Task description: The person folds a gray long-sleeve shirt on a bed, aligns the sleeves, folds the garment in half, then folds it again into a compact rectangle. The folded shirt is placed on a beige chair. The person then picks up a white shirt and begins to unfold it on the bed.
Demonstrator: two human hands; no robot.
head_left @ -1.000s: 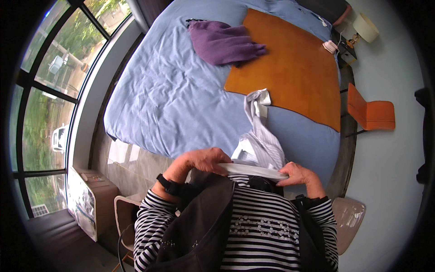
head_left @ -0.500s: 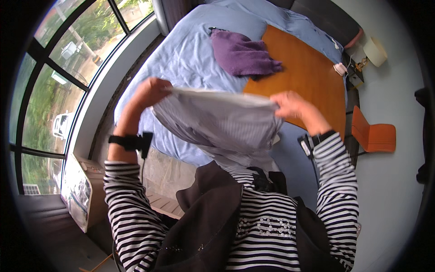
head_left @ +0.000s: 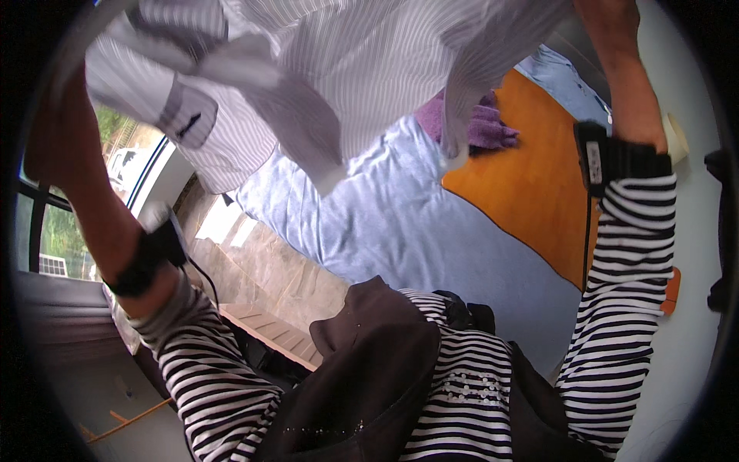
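A grey-and-white striped garment [head_left: 362,69] is spread high in the air across the top of the head view, its loose lower edge hanging in folds. A darker patch [head_left: 188,115] shows on its left part. My left hand [head_left: 58,127] is raised at the far left, dim and blurred at the picture's rim, closed at the garment's edge; its separate fingers do not show. My right arm [head_left: 627,85] reaches up at the right, and its hand lies beyond the upper edge. Black bands with small devices circle both wrists [head_left: 146,258].
Below the garment lies a bed with a light blue sheet [head_left: 369,208]. A brown board or mat [head_left: 531,169] covers its right part, with a purple cloth [head_left: 489,127] on it. Windows [head_left: 65,239] stand at the left; an orange chair [head_left: 671,292] shows at the right.
Both arms have swung upward and apart, lifting the striped garment from in front of my chest to above the bed. It has spread out, and my right hand has left the picture.
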